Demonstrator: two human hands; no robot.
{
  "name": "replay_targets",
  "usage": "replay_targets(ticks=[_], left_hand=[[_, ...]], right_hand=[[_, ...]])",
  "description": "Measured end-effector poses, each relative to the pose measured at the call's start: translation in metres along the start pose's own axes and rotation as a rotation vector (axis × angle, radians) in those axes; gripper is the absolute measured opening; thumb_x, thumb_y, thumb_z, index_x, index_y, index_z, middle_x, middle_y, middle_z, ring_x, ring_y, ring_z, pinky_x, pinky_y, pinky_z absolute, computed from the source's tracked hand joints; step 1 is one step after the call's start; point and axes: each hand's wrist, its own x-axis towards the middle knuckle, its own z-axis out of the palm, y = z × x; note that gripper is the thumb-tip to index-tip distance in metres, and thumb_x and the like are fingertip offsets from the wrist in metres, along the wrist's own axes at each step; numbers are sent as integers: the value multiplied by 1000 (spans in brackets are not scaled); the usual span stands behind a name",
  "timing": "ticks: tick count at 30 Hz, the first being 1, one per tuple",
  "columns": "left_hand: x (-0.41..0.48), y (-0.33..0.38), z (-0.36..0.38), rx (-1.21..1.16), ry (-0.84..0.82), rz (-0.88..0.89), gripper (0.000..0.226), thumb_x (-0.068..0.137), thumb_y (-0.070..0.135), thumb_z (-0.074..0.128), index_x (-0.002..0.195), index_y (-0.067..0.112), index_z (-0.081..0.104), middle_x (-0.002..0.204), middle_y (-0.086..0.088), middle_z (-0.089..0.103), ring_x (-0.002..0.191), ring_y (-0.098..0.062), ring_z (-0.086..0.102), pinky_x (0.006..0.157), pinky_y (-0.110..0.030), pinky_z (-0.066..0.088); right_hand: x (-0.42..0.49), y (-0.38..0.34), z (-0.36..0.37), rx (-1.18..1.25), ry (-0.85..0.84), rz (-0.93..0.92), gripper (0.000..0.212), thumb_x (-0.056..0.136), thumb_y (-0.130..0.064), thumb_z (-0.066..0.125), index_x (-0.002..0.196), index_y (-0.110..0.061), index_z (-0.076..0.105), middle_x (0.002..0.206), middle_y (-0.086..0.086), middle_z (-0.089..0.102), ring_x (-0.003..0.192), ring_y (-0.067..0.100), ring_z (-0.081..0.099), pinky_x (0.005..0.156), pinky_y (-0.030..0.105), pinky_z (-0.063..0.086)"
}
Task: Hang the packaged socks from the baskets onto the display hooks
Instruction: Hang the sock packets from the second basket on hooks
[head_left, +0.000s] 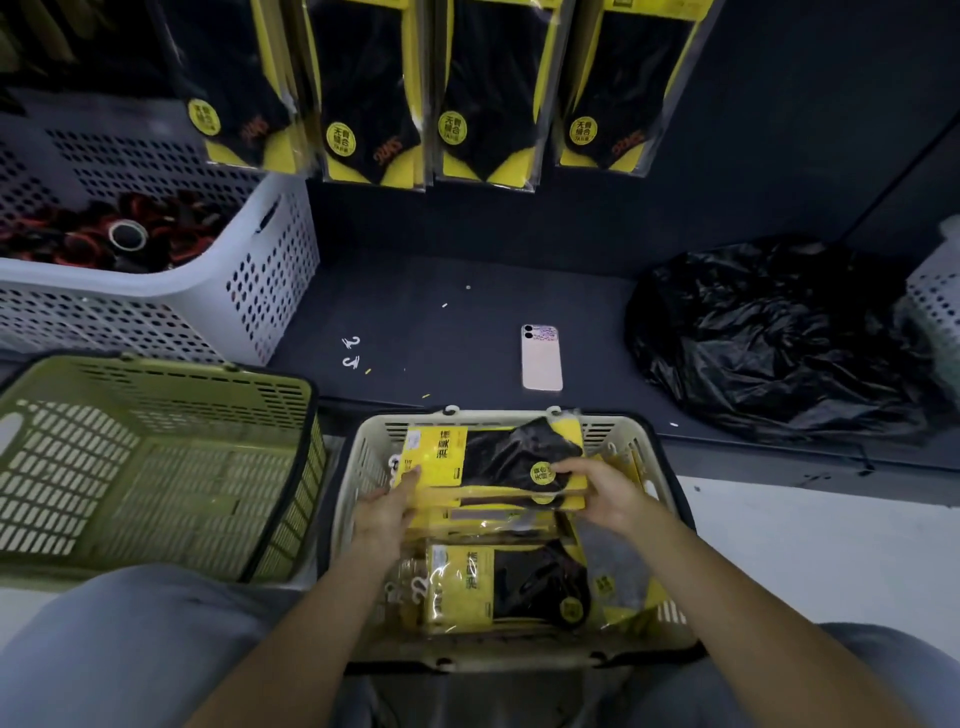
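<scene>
Our left hand (387, 506) and right hand (605, 493) grip the ends of a stack of packs (457, 457), just over the basket (498, 414). We judge this the pick-up step. Next they must rise to hooks, unseen above, beside the hung packs (483, 104).

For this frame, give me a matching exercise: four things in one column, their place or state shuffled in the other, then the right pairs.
Things
1. olive-green plastic basket
2. white perforated plastic basket
3. pink smartphone
4. topmost yellow-and-black sock pack

Place or state
A. held by the left hand and the right hand above the beige basket
B. lies back-up on the dark shelf base
C. holds red-and-black items and a tape roll
D. shows no goods inside

Pairs: 1-D, 2-C, 3-B, 4-A
</scene>
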Motion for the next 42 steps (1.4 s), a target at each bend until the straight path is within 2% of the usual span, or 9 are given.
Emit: replay_targets(ticks=[4,8,11,16,21,26,29,35,42], left_hand=[[-26,32,14,-377,-203,141,24,86,30,66,107,19,62,123,-5,62,94,-8,66,81,-18,51],[-55,57,31,-338,-432,206,72,78,39,68,139,13,40,143,-7,46,132,-21,44,109,-33,37],[-74,73,30,-285,-481,312,66,77,39,68,133,11,45,116,1,67,109,-12,61,94,-28,50],[-102,103,25,-105,-362,586,21,84,39,67,103,31,63,104,12,70,96,-4,66,80,-27,50],[-133,121,35,147,-409,818,12,83,35,68,95,35,65,85,24,72,82,8,66,62,-4,46],[-158,134,46,136,-441,866,39,64,47,75,98,30,66,89,14,74,83,0,69,63,-11,50],[-165,148,49,101,-395,873,56,51,55,77,99,28,66,89,13,73,83,0,68,65,-12,50],[-175,173,56,55,-454,993,33,66,56,63,85,29,68,79,19,73,75,5,68,57,-5,47],[-179,226,69,-20,-389,1072,13,84,41,61,87,29,66,73,21,72,69,6,68,51,-5,46]], right_hand=[[-32,-24,11,154,-92,-121,13,81,0,60,80,-4,73,77,11,74,66,23,72,54,29,57],[-57,-35,29,120,-233,-205,17,69,-5,66,82,-2,77,85,12,75,73,22,73,56,27,56],[-66,-39,33,62,-234,-293,38,68,-5,72,105,-1,65,92,11,74,79,21,72,60,27,55],[-82,-63,35,-115,88,-583,66,82,-19,72,137,-21,36,118,-3,56,101,8,58,84,24,46],[-116,-96,61,-274,48,-892,36,84,-20,70,117,-23,57,115,-10,62,101,-5,59,75,8,49],[-141,-112,88,-190,104,-1100,20,80,-18,73,97,-20,62,99,-4,70,92,7,66,81,20,54],[-149,-123,91,-153,59,-1110,13,82,-17,71,93,-15,65,88,-6,73,83,2,68,71,14,53],[-154,-144,86,-81,-43,-1035,17,88,-18,64,104,-12,64,91,-1,76,80,8,72,59,13,53],[-160,-192,64,83,146,-1053,13,95,-18,55,102,-15,65,99,7,74,92,20,70,86,37,54]])
